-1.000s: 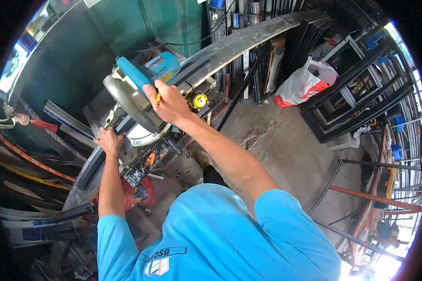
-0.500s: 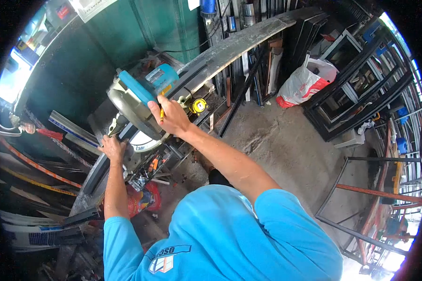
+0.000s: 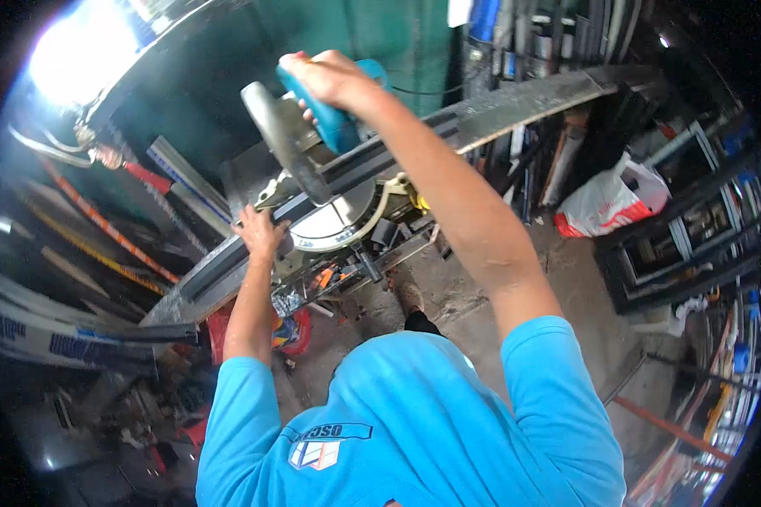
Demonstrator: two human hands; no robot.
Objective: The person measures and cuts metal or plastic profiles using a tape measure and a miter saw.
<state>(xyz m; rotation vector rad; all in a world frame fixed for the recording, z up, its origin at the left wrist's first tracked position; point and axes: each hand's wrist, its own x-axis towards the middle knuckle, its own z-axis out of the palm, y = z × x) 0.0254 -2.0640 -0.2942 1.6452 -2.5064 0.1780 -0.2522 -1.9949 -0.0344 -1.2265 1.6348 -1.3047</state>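
My right hand (image 3: 328, 78) grips the blue handle of a miter saw (image 3: 300, 148), whose head is raised high with its grey blade guard tilted up. A pencil sits between that hand's fingers. My left hand (image 3: 260, 230) presses flat on a long dark metal profile (image 3: 228, 258) that lies across the saw's table, just left of the round blade area (image 3: 334, 226). The profile runs from lower left to upper right under the saw head.
A long grey plank bench (image 3: 533, 95) stretches to the upper right. Metal bars and profiles (image 3: 76, 220) lie stacked at left. A white and red plastic bag (image 3: 604, 203) sits on the concrete floor, beside black frames (image 3: 685, 245). A red bucket (image 3: 292, 331) stands under the saw.
The saw head has swung up with my right hand on its handle. My view has tilted, and my left hand stays on the profile.
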